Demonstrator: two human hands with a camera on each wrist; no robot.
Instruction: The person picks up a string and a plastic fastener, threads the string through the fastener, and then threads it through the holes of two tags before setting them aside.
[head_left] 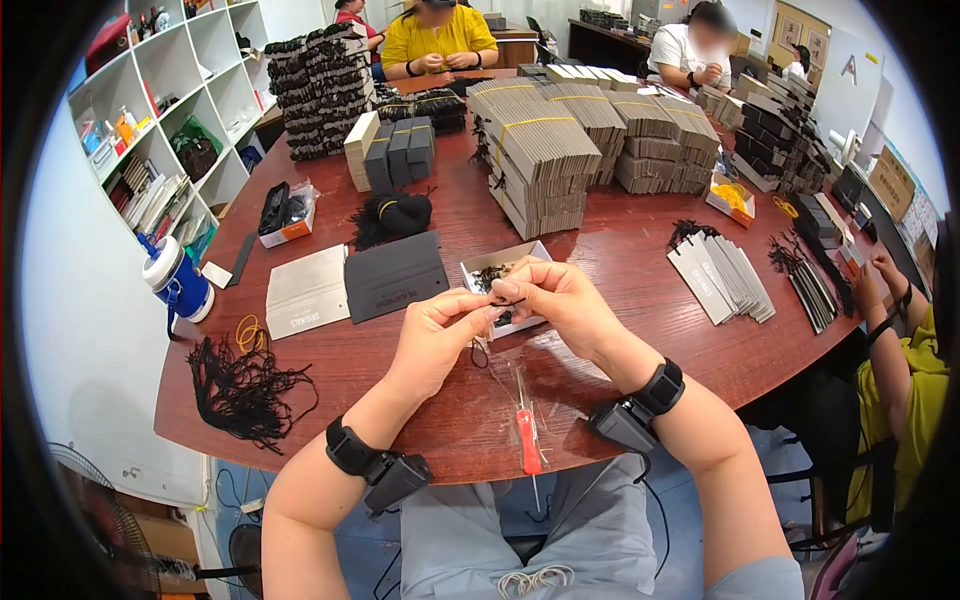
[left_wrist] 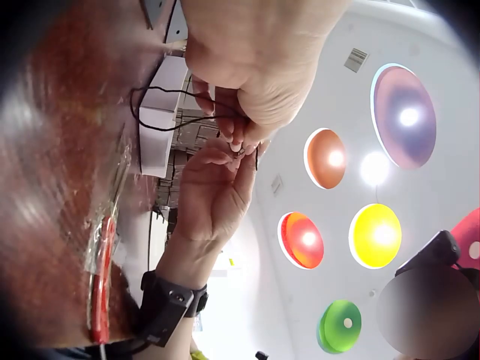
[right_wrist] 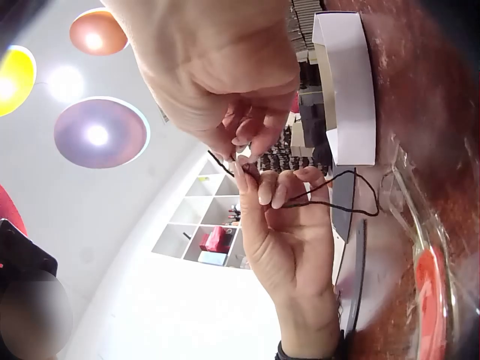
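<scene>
In front of my chest both hands meet, fingertip to fingertip, over a thin black cord [left_wrist: 136,112]. My left hand [head_left: 432,340] pinches the cord between thumb and fingers, and a loop of it hangs out below that hand. The right hand [head_left: 560,300] pinches at the same spot; a short cord end sticks out by its fingertips in the right wrist view. Fingers partly hide a small piece at the meeting point, and I cannot tell what it is. Just beyond the hands stands an open white box [head_left: 535,250] with small dark and gold-coloured pieces inside.
Nearer me lies a red-handled tool [head_left: 527,440] with a thin metal shaft, on clear plastic. Black cords [head_left: 245,390] lie at left, beside beige cards [head_left: 305,290] and dark cards [head_left: 397,275]. Tall grey card stacks [head_left: 540,150] rise behind. Other people sit around the table.
</scene>
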